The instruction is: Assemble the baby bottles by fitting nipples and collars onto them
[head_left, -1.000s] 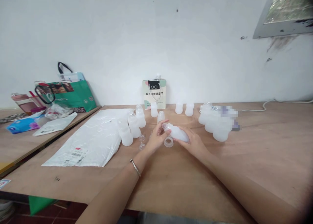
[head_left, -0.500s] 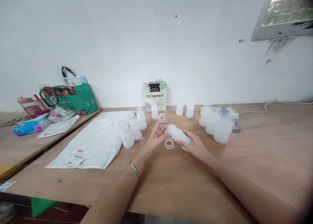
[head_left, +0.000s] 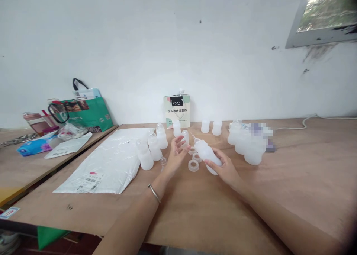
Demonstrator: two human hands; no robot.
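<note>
My right hand (head_left: 223, 165) is wrapped round a milky white baby bottle (head_left: 208, 155), tilted with its neck toward the upper left. A clear pointed teat (head_left: 195, 136) sticks out at that neck. My left hand (head_left: 178, 152) is raised just left of the bottle, apart from it, with fingers spread and nothing seen in them. Below, between both hands, lie several translucent collar rings (head_left: 193, 165). Behind my left fingers stands a small bottle with a clear dome cap (head_left: 185, 136), partly covered. A small clear piece (head_left: 163, 161), perhaps a teat, lies left of my left wrist.
Several capped baby bottles (head_left: 154, 147) stand at the left, beside a white plastic mailer (head_left: 106, 162). More uncapped bottles (head_left: 217, 128) stand at the back, and a cluster of bottles (head_left: 253, 152) at the right. A paper bag (head_left: 178, 115) leans on the wall.
My left hand has come away from the bottle's neck, moving slightly left, and its fingers have opened. The teat at the neck and more rings now show. The bottle stays in my right hand.
</note>
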